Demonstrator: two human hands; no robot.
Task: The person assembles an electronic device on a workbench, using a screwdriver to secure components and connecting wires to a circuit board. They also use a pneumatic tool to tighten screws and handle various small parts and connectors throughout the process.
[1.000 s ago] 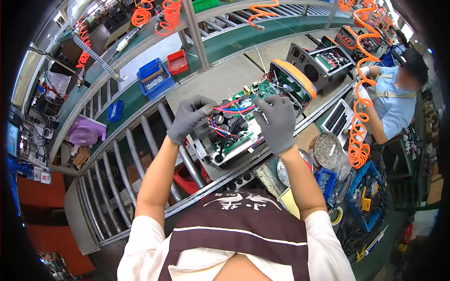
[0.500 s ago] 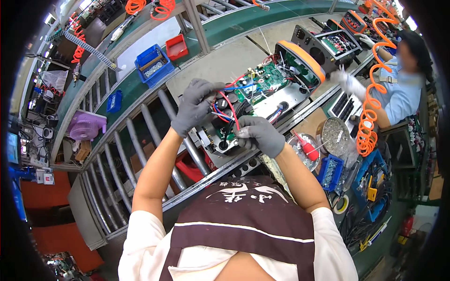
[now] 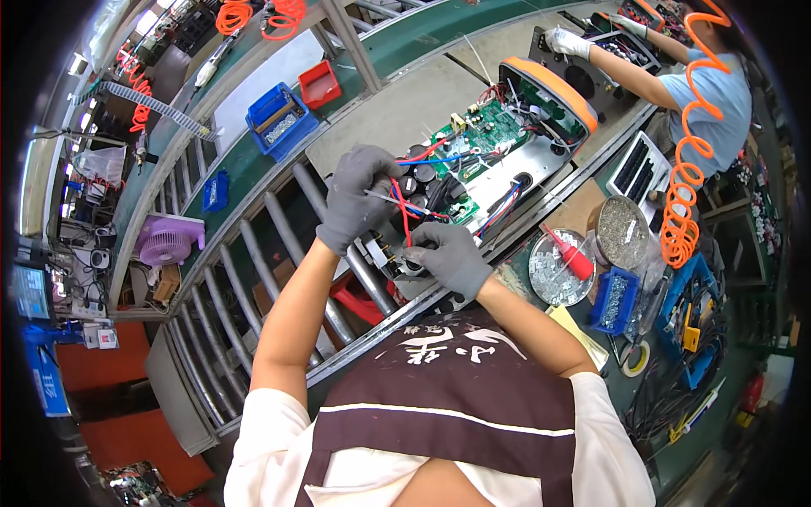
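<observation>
Red wire (image 3: 406,226) runs fore-aft between 'em, left hand (image 3: 358,201) pinching up far end, right hand (image 3: 452,258) pinching near end.

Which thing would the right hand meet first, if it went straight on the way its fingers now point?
Beyond the red wire it holds, the right hand would probably meet the left hand first; depth is unclear, so it might pass underneath.
</observation>
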